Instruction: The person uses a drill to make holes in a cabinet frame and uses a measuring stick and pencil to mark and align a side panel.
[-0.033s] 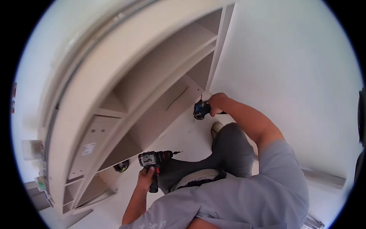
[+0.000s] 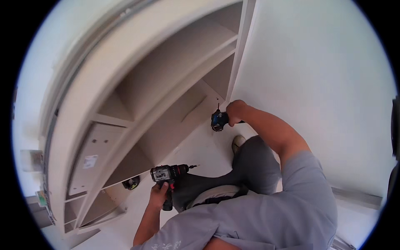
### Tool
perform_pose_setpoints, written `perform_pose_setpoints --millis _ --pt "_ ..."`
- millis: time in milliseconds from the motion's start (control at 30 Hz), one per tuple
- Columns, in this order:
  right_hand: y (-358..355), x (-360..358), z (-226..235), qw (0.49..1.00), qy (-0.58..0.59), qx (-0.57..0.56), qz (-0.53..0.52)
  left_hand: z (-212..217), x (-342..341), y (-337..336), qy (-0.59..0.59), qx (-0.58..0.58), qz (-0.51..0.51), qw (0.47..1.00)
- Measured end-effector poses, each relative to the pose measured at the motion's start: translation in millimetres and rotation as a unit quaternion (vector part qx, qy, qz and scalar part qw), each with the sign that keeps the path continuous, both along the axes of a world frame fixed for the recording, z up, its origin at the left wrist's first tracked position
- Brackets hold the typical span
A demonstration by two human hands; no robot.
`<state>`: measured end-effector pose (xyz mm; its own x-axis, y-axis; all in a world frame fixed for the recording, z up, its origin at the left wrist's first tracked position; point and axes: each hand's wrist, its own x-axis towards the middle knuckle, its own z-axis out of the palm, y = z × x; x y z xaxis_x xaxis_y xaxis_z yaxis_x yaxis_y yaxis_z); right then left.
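Both hands (image 2: 158,196) (image 2: 236,111) w/ pwr drills (image 2: 163,173) (image 2: 217,121)

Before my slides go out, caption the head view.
Left hand grips a black drill, right hand a blue drill, beside a shelved cabinet.

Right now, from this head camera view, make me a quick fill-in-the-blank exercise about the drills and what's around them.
1. The left hand grips the red-accented drill, whose bit points toward the picture's ____ side.
2. The right hand grips the other drill, which has ____ accents.
3. In the picture, the shelved cabinet stands to the ____ of the pale wall.

Missing words: right; blue; left.
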<state>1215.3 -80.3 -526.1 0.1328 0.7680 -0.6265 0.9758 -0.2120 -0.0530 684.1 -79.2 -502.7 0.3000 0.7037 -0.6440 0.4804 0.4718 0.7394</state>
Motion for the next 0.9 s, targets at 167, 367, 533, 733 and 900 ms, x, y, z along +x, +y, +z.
perform_pose_setpoints --millis 167,367,533,733,900 --pt "28 -10 -125 0.996 -0.009 0.084 0.000 -48 -20 -10 0.089 0.093 -0.033 0.991" --pt "18 -64 -222 0.957 0.047 0.195 -0.209 -44 -61 -29 0.068 0.107 0.044 0.991" --pt "19 -65 -236 0.959 0.033 0.187 -0.211 -44 -41 -13 0.027 0.073 0.064 0.995" --pt "30 -77 -248 0.941 0.074 0.186 -0.274 -10 14 23 0.134 0.066 -0.077 0.986" --pt "25 -77 -245 0.945 0.085 0.160 -0.271 -5 35 26 0.126 0.099 -0.155 0.975"
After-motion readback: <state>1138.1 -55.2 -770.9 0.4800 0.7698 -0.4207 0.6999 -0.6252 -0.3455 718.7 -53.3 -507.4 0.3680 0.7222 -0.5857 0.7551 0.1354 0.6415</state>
